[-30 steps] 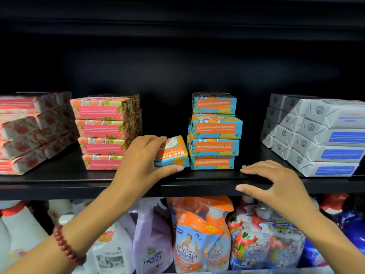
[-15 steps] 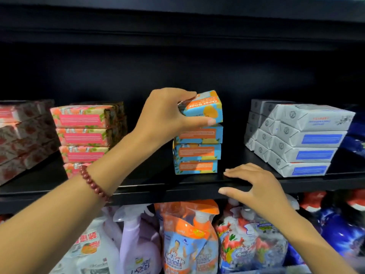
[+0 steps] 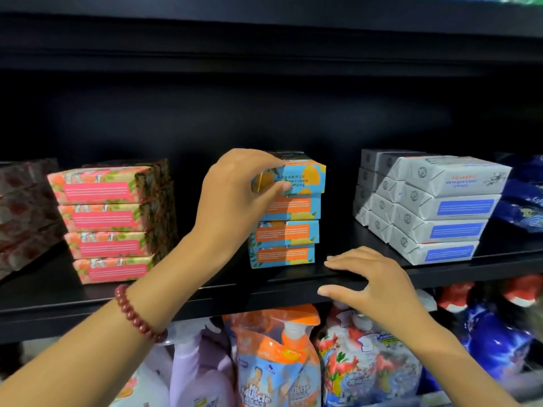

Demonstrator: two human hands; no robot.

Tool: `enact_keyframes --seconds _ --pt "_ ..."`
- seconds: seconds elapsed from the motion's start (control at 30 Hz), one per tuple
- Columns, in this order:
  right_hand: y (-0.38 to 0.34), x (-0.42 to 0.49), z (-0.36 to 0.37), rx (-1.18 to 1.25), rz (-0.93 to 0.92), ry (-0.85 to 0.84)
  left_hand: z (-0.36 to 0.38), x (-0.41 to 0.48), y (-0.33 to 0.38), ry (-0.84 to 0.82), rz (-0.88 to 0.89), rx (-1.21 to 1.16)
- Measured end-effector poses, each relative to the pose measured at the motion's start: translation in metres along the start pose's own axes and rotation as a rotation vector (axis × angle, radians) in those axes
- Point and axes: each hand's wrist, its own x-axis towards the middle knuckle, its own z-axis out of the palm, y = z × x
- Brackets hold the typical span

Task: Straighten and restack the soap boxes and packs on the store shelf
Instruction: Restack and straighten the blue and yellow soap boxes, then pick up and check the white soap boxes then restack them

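Note:
My left hand (image 3: 235, 195) pinches a blue-and-orange soap box (image 3: 302, 177) between thumb and fingers, holding it on top of the blue-and-orange stack (image 3: 285, 233) in the middle of the black shelf (image 3: 205, 295). The box faces front with its print upside down. My right hand (image 3: 373, 283) rests flat on the shelf's front edge, fingers spread, holding nothing. A stack of pink floral soap boxes (image 3: 108, 218) stands to the left. Grey-and-blue wrapped soap packs (image 3: 435, 207) are piled to the right.
Dark red-patterned packs (image 3: 26, 212) lie at the far left and blue bags (image 3: 523, 201) at the far right. Below the shelf stand spray bottles and refill pouches (image 3: 276, 362). Another black shelf hangs overhead.
My left hand picked the loose blue-and-orange box up from the shelf beside the stack and brought it onto the top of the stack. My right hand stayed on the shelf edge.

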Motion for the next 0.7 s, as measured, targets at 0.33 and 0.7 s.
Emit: enact_keyframes --seconds 0.33,0.7 --pt "-0.007 -0.003 -0.016 0.119 -0.051 0.022 -0.001 -0.008 0.008 0.076 0.131 0.095" --pt "0.067 0.013 -0.144 -0.198 -0.285 0.61 0.103 -0.058 0.069 -0.187 0.157 0.115"
